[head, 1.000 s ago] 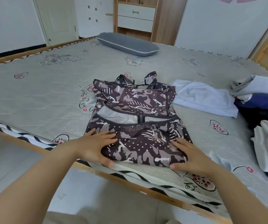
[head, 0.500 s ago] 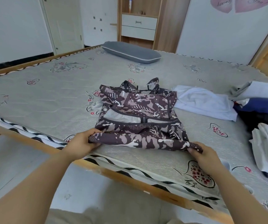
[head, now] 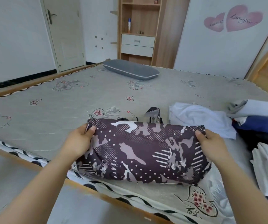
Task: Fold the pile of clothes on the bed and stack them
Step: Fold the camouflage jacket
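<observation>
Room: bedroom, white walls, a closed door at the back left, a wooden shelf unit with drawers behind the bed, two pink heart decals on the right wall.

Surface: bed with a grey printed mattress; a grey pillow lies at the far side.

Item 1: patterned garment, dark purple camouflage print with dots and stripes. Located at the near edge of the bed, between the two hands. Its near flap is lifted and held up by its top edge, the long axis running left to right from one set of fingers to the other. The far part, with its straps, lies beyond the fingers and is mostly hidden by the raised flap.

Item 2: left hand. Thumb and fingers pinch the left top corner of the flap.

Item 3: right hand. Thumb and fingers pinch the right top corner. Both hands sit level and equally near the cloth.

Item 4: white garment, crumpled, beyond and to the right of the right fingers.

Item 5: pile of clothes, white, blue and dark pieces, further right at the frame edge.

Judgement: fold in progress; the flap would need carrying away from the person, over the far part.
</observation>
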